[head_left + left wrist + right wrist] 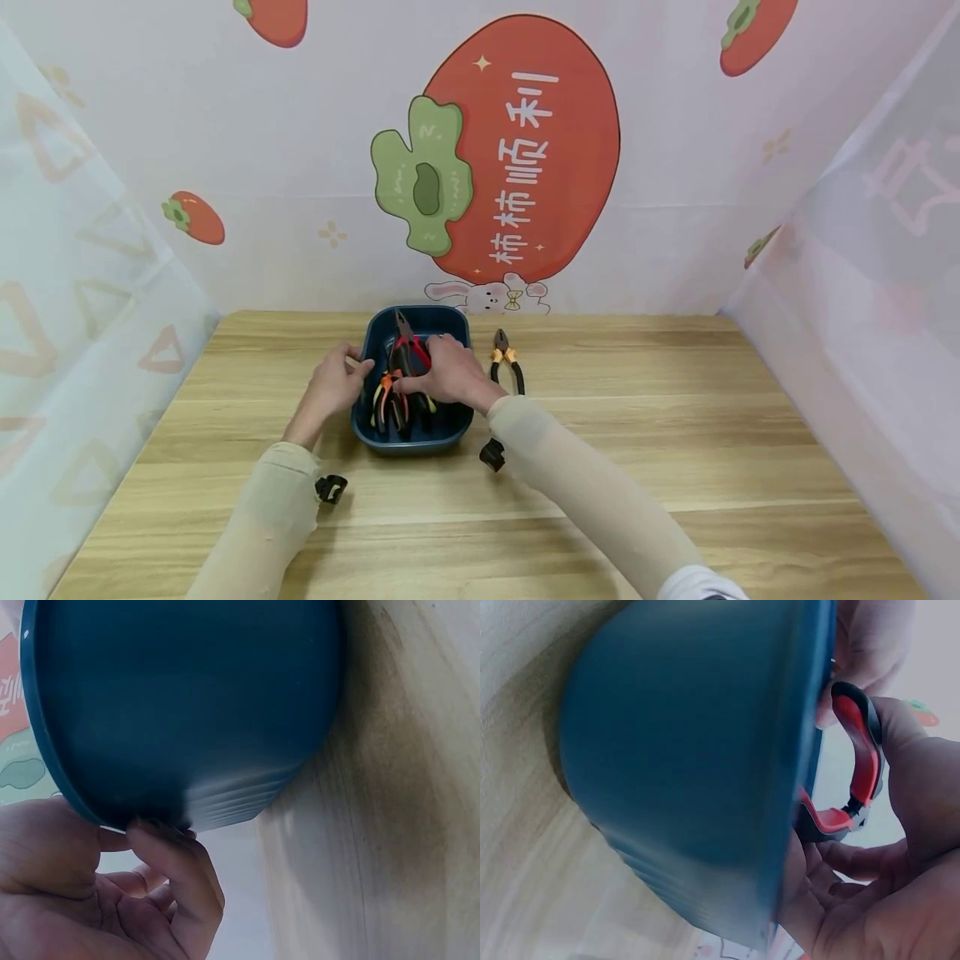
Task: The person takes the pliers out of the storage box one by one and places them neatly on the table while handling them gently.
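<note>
Left hand (337,382) on rim of blue bin (408,448), right hand (450,371) on red-and-black pliers (863,750)

Both hands gripping. Left one pinches the bin's rim at its left side, thumb and bent fingers meeting at the edge. Right one reaches in over the right side, thumb pressed to a curved handle, fingers on the far side of it; handle is smooth black outside, red inside.

Bin: smooth, slightly glossy, plastic-looking, rounded rectangle, thin lip, a patch of stepped ribs low on the wall. Sits flat on the wood-grain bench (637,467), by its far edge. Tools are heaped inside: long-nosed pliers (406,327), dark tapered metal tip leaning at the far wall, and orange-handled pliers (386,388) nearer the front, others overlapping. Right hand covers part of the heap, so the gripped handle is probably the long-nosed pair's, not certain.

Outside, just right of the bin, combination pliers (502,340) lie on the bench, blunt metal nose pointing away, handles spread, yellow-orange near the pivot, black below.

Cream sleeves (262,500), soft and lightly wrinkled, cover the forearms. Behind, a white sheet (300,150) carries a big red-orange persimmon print.
</note>
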### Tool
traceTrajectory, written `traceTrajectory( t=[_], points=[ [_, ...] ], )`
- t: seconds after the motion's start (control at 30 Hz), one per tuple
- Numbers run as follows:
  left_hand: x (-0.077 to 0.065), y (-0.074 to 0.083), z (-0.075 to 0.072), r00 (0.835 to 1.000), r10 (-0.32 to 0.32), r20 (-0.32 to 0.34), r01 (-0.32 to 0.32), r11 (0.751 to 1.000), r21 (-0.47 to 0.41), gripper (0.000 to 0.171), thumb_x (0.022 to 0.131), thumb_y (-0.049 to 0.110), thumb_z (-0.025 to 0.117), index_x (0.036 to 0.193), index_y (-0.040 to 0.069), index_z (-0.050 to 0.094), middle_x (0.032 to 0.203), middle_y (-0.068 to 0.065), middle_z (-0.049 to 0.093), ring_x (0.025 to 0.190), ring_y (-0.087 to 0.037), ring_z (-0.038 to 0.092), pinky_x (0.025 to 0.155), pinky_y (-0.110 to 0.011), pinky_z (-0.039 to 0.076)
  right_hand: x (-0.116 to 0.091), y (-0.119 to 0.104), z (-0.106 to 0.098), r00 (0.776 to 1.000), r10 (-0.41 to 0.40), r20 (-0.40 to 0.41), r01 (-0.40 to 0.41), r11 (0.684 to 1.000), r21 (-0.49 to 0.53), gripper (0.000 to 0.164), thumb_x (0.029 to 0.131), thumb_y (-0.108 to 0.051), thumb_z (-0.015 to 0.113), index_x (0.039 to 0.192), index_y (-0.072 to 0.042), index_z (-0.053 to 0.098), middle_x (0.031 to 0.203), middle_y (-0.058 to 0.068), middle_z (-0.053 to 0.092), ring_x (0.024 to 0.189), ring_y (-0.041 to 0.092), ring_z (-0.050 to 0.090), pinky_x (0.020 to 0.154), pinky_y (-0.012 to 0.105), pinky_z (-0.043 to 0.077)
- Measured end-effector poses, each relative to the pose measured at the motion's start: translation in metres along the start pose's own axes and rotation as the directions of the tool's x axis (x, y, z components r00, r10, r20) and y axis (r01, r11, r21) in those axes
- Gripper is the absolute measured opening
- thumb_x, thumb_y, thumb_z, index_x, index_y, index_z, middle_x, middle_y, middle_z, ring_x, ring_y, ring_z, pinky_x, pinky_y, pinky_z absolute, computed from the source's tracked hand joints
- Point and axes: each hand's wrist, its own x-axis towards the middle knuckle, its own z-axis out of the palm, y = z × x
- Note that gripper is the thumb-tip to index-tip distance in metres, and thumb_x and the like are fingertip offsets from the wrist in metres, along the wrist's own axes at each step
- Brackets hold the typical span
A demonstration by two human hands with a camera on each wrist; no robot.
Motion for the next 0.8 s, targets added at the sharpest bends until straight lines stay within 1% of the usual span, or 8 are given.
traceTrajectory(
  t=[0.07, 0.2, 0.4, 0.5, 0.6, 0.7, 0.8],
  points=[
    [0.0, -0.001, -0.001, 1.0, -0.005, 0.009, 0.005, 1.0, -0.003, 0.03, 0.108, 0.022, 0.049, 0.122, -0.005, 0.05, 0.089, -0.019, 0.063, 0.067, -0.023, 0.058, 0.058, -0.035, 0.046, -0.002, -0.001, -0.004, 1.0, 0.01, -0.012, -0.01, 1.0, 0.014, 0.07, 0.086, -0.057, 0.076, 0.129, -0.005, 0.056, 0.103, 0.005, 0.052, 0.086, 0.02, 0.053, 0.063, 0.028, 0.048],
    [0.001, -0.003, -0.002, 1.0, 0.003, 0.028, -0.003, 1.0, -0.017, 0.032, 0.108, 0.023, 0.049, 0.123, -0.005, 0.049, 0.09, -0.02, 0.063, 0.067, -0.022, 0.058, 0.058, -0.035, 0.047, -0.008, -0.002, -0.012, 1.0, 0.025, -0.018, -0.025, 0.999, 0.034, 0.078, 0.086, -0.059, 0.075, 0.136, -0.003, 0.053, 0.107, 0.006, 0.051, 0.087, 0.021, 0.053, 0.063, 0.029, 0.048],
    [0.0, -0.005, -0.005, 0.997, 0.019, 0.072, -0.015, 0.998, -0.061, 0.035, 0.108, 0.019, 0.05, 0.129, -0.009, 0.047, 0.086, -0.02, 0.062, 0.061, -0.024, 0.057, 0.055, -0.035, 0.047, -0.016, -0.002, -0.024, 0.999, 0.022, -0.04, -0.02, 0.998, 0.053, 0.077, 0.087, -0.06, 0.072, 0.134, -0.003, 0.053, 0.105, 0.008, 0.05, 0.083, 0.022, 0.053, 0.06, 0.03, 0.045],
    [-0.002, -0.005, -0.007, 0.995, 0.033, 0.098, -0.025, 0.996, -0.08, 0.038, 0.107, 0.016, 0.05, 0.133, -0.011, 0.045, 0.088, -0.021, 0.061, 0.059, -0.024, 0.056, 0.055, -0.038, 0.049, -0.02, 0.0, -0.028, 0.998, 0.028, -0.05, -0.026, 0.998, 0.052, 0.075, 0.09, -0.061, 0.069, 0.134, -0.003, 0.054, 0.104, 0.008, 0.05, 0.084, 0.022, 0.053, 0.06, 0.031, 0.045],
    [-0.003, -0.006, -0.007, 0.994, 0.038, 0.107, -0.029, 0.996, -0.088, 0.037, 0.107, 0.014, 0.05, 0.134, -0.011, 0.044, 0.092, -0.023, 0.061, 0.06, -0.023, 0.056, 0.058, -0.042, 0.052, -0.023, 0.004, -0.03, 0.998, 0.026, -0.059, -0.022, 0.997, 0.068, 0.073, 0.092, -0.061, 0.066, 0.134, -0.001, 0.054, 0.104, 0.009, 0.049, 0.087, 0.022, 0.053, 0.061, 0.032, 0.045],
    [-0.003, -0.008, -0.006, 0.993, 0.046, 0.106, -0.038, 0.996, -0.079, 0.037, 0.107, 0.014, 0.05, 0.134, -0.011, 0.044, 0.095, -0.025, 0.061, 0.063, -0.023, 0.057, 0.06, -0.044, 0.054, -0.026, 0.008, -0.032, 0.997, 0.013, -0.072, -0.006, 0.995, 0.1, 0.067, 0.095, -0.058, 0.064, 0.127, 0.0, 0.056, 0.103, 0.01, 0.05, 0.086, 0.024, 0.055, 0.06, 0.033, 0.044],
    [-0.003, -0.01, -0.006, 0.994, 0.054, 0.098, -0.047, 0.996, -0.074, 0.037, 0.107, 0.014, 0.05, 0.134, -0.01, 0.044, 0.096, -0.025, 0.061, 0.065, -0.023, 0.058, 0.061, -0.044, 0.055, -0.03, 0.013, -0.036, 0.997, 0.001, -0.078, 0.009, 0.992, 0.124, 0.057, 0.096, -0.057, 0.062, 0.112, -0.003, 0.058, 0.101, 0.011, 0.051, 0.083, 0.024, 0.055, 0.058, 0.032, 0.043]
  ],
)
